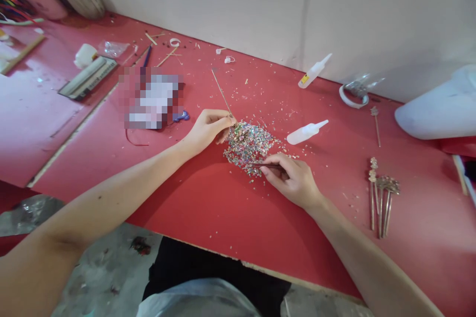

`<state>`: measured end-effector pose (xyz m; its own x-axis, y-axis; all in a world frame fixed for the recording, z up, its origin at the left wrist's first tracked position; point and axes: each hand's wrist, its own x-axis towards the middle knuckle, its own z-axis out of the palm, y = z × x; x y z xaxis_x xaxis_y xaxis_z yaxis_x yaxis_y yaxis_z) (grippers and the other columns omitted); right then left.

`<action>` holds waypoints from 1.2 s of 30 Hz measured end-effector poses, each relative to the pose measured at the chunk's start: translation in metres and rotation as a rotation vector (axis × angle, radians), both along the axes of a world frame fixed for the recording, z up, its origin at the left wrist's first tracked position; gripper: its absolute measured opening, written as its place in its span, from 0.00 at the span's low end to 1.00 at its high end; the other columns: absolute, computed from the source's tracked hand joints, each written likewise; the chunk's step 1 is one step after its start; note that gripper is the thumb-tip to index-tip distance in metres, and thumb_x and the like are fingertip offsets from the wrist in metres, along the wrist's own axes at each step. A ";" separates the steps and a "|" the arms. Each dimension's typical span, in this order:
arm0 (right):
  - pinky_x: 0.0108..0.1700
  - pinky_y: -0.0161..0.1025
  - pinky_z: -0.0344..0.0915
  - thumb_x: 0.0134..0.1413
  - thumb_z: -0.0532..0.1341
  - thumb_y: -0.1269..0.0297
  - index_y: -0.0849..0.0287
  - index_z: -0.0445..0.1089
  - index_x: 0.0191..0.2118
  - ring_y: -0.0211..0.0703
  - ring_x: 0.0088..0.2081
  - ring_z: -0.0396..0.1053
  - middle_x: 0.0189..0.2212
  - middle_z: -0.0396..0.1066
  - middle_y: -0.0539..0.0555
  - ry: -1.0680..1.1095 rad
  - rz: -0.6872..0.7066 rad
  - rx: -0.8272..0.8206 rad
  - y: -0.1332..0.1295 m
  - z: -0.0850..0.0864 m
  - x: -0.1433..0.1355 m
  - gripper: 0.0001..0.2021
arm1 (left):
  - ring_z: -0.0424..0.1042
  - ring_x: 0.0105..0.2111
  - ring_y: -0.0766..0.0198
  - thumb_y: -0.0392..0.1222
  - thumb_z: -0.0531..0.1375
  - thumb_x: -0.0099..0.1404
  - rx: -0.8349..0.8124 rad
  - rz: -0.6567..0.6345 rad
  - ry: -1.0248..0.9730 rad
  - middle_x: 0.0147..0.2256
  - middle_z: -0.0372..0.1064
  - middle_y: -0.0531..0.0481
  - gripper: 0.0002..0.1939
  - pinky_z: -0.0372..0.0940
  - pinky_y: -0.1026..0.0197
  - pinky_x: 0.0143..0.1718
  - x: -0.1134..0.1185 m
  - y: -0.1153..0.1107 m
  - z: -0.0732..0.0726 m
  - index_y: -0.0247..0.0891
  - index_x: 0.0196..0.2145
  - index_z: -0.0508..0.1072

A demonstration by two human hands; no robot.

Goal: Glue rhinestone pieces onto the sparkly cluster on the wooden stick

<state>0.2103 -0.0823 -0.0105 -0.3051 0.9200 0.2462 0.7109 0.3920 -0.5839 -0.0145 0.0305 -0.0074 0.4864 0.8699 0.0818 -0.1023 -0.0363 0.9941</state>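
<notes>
A loose pile of small glittering rhinestones (253, 142) lies on the red table in front of me. At its upper left edge, my left hand (210, 130) pinches a thin metal hair stick (221, 91), whose shaft slants up and away. The hair stick's decorated end is low against the pile, and I cannot make out its details. My right hand (292, 178) grips dark tweezers (262, 165) at the pile's near right side. Their tips point left, down among the stones; whether a stone is between them is too small to tell.
Two white glue bottles (307, 132) lie beyond my right hand, one farther back. Several decorated hair sticks (380, 208) lie at the right, near a big white container (435, 104). A blurred-out object (152, 101), earphones (182, 116) and a narrow box (88, 78) are left.
</notes>
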 end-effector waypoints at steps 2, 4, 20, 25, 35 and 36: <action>0.24 0.31 0.57 0.59 0.59 0.60 0.56 0.67 0.35 0.32 0.19 0.61 0.20 0.66 0.46 0.003 0.023 0.007 0.001 0.001 0.002 0.06 | 0.57 0.13 0.72 0.40 0.57 0.61 0.013 -0.005 0.007 0.13 0.60 0.55 0.11 0.54 0.66 0.16 0.000 0.000 0.000 0.37 0.22 0.70; 0.23 0.31 0.56 0.59 0.59 0.60 0.56 0.67 0.34 0.32 0.18 0.59 0.19 0.65 0.46 0.027 0.014 -0.010 0.002 0.001 0.004 0.06 | 0.57 0.14 0.72 0.40 0.56 0.61 0.022 -0.008 0.015 0.13 0.60 0.55 0.12 0.54 0.66 0.17 0.000 -0.001 0.000 0.37 0.21 0.69; 0.24 0.31 0.56 0.56 0.60 0.63 0.56 0.66 0.31 0.31 0.18 0.57 0.19 0.64 0.45 -0.017 0.137 0.005 0.010 0.001 0.016 0.05 | 0.56 0.15 0.73 0.40 0.57 0.61 0.076 -0.044 0.112 0.14 0.58 0.55 0.14 0.52 0.65 0.20 0.000 -0.004 0.002 0.36 0.19 0.67; 0.23 0.32 0.55 0.56 0.60 0.64 0.55 0.66 0.32 0.31 0.18 0.57 0.20 0.65 0.45 0.052 0.153 0.050 0.008 0.003 0.015 0.04 | 0.57 0.16 0.72 0.41 0.57 0.61 0.082 -0.050 0.108 0.15 0.59 0.54 0.14 0.52 0.65 0.20 0.000 -0.004 0.003 0.36 0.19 0.67; 0.27 0.33 0.57 0.57 0.59 0.66 0.54 0.65 0.36 0.33 0.24 0.66 0.24 0.71 0.47 0.079 0.572 -0.037 -0.018 0.013 -0.016 0.02 | 0.57 0.16 0.72 0.42 0.57 0.60 0.077 -0.059 0.090 0.15 0.59 0.54 0.13 0.52 0.65 0.20 0.000 -0.004 0.003 0.36 0.20 0.68; 0.28 0.33 0.57 0.57 0.59 0.66 0.54 0.64 0.36 0.33 0.25 0.66 0.25 0.71 0.47 0.076 0.582 -0.044 -0.020 0.014 -0.017 0.02 | 0.57 0.16 0.72 0.41 0.57 0.60 0.076 -0.058 0.090 0.15 0.59 0.54 0.13 0.52 0.65 0.20 0.000 -0.005 0.003 0.36 0.20 0.68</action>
